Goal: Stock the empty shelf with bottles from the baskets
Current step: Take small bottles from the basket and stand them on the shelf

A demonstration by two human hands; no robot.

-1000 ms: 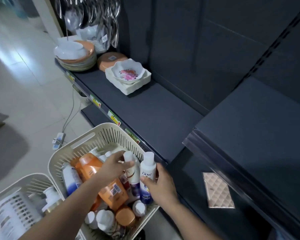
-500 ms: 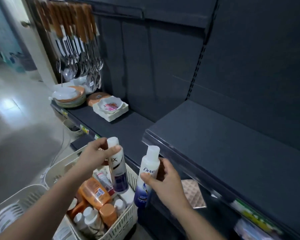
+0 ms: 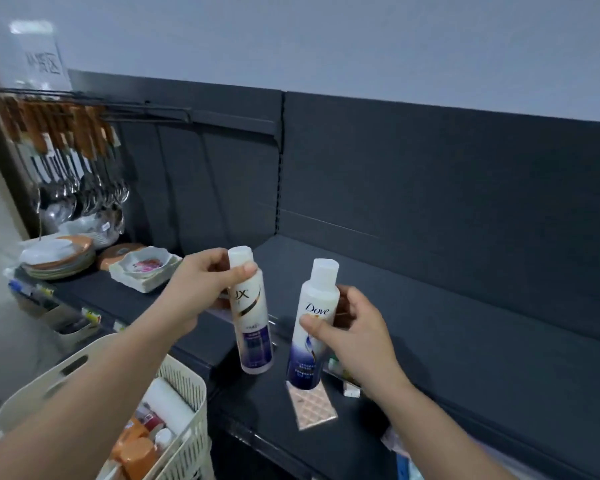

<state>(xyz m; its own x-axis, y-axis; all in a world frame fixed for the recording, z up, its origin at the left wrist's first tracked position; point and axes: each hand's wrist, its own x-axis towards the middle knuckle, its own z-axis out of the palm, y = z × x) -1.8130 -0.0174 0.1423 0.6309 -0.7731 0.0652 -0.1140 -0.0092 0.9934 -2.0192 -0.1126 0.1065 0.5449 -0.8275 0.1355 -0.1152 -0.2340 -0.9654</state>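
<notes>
Head: left grip (image 3: 201,289) covers bottle (image 3: 253,327) label, probably Lux.

Head camera looks forward and down, close over the shelf (image 3: 465,323).

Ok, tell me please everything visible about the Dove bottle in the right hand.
The Dove bottle is slim, white, plastic-looking, with a closed white cap, blue lettering and a dark blue lower part. It tilts slightly, cap up. The right hand grips its middle, thumb on the front. It is held in front of the dark shelf, not set down.
</notes>
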